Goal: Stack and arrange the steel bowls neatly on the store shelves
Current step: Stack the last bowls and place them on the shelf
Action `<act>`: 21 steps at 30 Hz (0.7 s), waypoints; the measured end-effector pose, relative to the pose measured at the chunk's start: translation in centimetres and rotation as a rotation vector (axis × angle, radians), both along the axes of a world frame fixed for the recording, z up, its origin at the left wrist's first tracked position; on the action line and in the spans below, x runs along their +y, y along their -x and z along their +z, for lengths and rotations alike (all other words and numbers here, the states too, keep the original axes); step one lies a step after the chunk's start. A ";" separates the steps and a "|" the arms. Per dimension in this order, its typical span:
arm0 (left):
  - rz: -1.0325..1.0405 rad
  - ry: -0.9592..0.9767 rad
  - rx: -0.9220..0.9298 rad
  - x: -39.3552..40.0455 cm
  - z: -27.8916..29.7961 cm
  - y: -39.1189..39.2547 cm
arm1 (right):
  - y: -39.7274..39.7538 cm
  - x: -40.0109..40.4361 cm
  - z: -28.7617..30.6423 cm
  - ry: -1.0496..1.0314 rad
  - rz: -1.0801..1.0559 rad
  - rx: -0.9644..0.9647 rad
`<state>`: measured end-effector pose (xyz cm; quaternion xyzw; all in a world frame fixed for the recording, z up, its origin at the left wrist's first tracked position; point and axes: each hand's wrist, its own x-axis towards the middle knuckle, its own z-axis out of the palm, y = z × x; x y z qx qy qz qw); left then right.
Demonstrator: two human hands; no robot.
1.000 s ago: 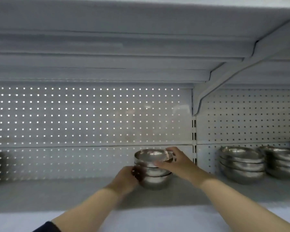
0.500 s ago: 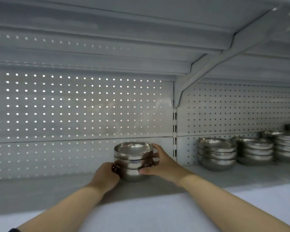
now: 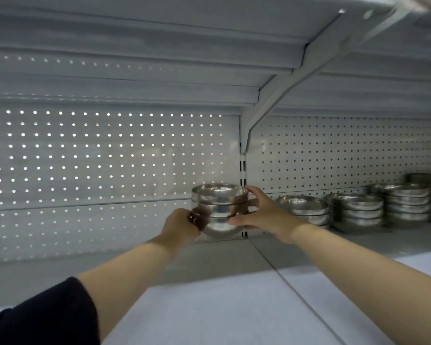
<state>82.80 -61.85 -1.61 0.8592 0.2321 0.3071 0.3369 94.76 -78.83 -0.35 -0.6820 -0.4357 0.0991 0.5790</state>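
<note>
A stack of three shiny steel bowls [image 3: 219, 210] stands at the back of the grey shelf [image 3: 222, 260], close to the upright slotted post. My left hand [image 3: 182, 225] grips the stack's lower left side. On its right side, my right hand [image 3: 261, 212] wraps the stack with fingers spread from the top rim down to the bottom bowl. Whether the bottom bowl touches the shelf is hidden behind my hands.
Wider, flatter steel bowl stacks [image 3: 304, 210] [image 3: 356, 210] [image 3: 406, 202] line the shelf to the right. A perforated back panel [image 3: 97, 158] runs behind. An upper shelf with a slanted bracket [image 3: 271, 105] hangs overhead.
The stack, held in both hands, has shifted right along the shelf toward the upright post and the stacks on the right. My view has swung left and upward.
</note>
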 end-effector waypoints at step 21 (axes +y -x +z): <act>-0.029 -0.042 0.105 -3.1 -4.2 -5.5 | -4.9 -2.8 -4.8 -0.024 -0.051 -0.055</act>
